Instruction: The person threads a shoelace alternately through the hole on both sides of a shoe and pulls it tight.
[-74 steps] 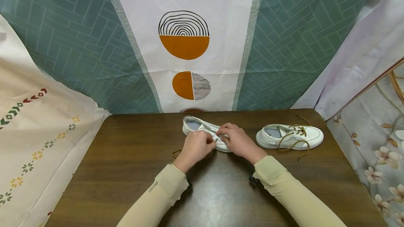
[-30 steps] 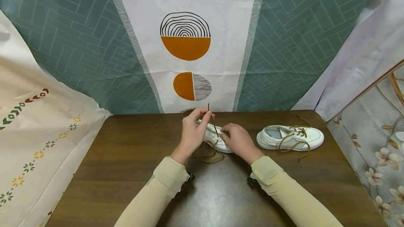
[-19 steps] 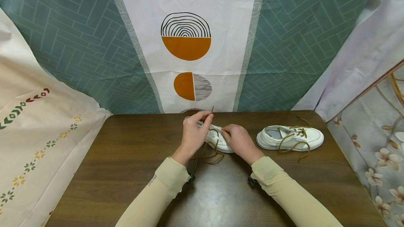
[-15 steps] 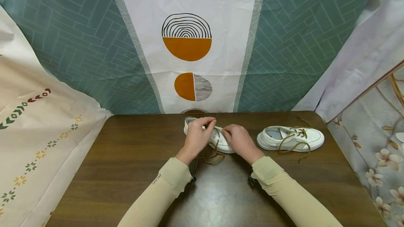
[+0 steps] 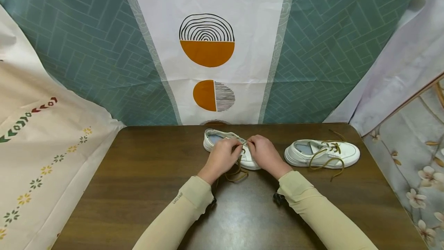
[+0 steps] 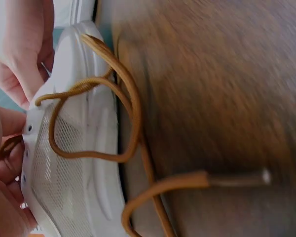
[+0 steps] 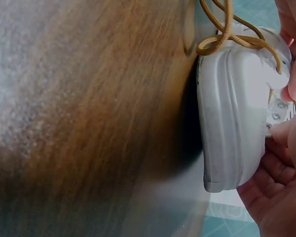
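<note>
A white sneaker (image 5: 249,164) with a brown shoelace (image 6: 133,103) sits near the table's back edge, its toe to the right. My left hand (image 5: 222,156) pinches one part of the lace above the eyelets; a short stretch shows between the two hands' fingertips. My right hand (image 5: 266,152) grips the sneaker at its front eyelets, with fingers curled beside the toe in the right wrist view. The lace's other part hangs in loops over the shoe's near side, its dark tip (image 6: 239,178) loose in the left wrist view. Fingers partly hide the eyelets.
To the right stands a second white sneaker (image 5: 348,154), its brown lace (image 5: 327,161) threaded at the front with loose ends trailing on the brown wooden table (image 5: 149,188). Patterned cloths (image 5: 312,49) hang behind and at both sides.
The left hand drew the lace up above the sneaker, then lowered it rightward to the right hand's fingertips. The right hand stays near the front eyelets.
</note>
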A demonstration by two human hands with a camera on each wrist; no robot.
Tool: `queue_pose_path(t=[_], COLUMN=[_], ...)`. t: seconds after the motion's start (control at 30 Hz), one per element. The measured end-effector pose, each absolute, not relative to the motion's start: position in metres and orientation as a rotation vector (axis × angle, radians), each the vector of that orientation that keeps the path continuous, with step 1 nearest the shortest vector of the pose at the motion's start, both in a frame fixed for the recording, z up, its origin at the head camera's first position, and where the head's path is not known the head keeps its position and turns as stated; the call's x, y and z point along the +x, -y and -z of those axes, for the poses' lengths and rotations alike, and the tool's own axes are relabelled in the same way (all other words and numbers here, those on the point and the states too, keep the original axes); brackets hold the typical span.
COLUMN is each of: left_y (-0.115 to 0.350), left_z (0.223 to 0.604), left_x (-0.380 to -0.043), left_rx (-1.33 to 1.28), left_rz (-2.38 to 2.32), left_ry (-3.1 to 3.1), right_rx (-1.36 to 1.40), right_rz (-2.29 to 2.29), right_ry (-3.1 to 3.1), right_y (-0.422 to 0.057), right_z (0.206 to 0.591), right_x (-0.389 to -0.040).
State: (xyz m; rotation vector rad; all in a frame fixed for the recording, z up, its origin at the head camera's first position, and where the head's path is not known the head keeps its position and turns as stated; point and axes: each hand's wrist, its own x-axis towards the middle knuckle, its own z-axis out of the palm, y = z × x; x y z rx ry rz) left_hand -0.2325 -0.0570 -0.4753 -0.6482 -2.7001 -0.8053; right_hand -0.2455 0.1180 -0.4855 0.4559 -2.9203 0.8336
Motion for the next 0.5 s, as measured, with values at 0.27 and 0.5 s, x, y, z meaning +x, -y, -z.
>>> queue_pose_path(t=[0.27, 0.5], left_y=[0.0509, 0.0499], left_z=[0.4714, 0.4696], left_x=[-0.2318, -0.2304], left_rx=[-0.524, -0.471], left_rz=[0.67, 0.66], left_ry=[2.799, 2.893], right_rx=[0.476, 0.514], right_rz=[-0.854, -0.869], right_ry=[2.906, 2.934], right_y=[-0.1203, -0.1205], right_z=[0.4855, 0.4865], right_x=[-0.2469, -0.2458])
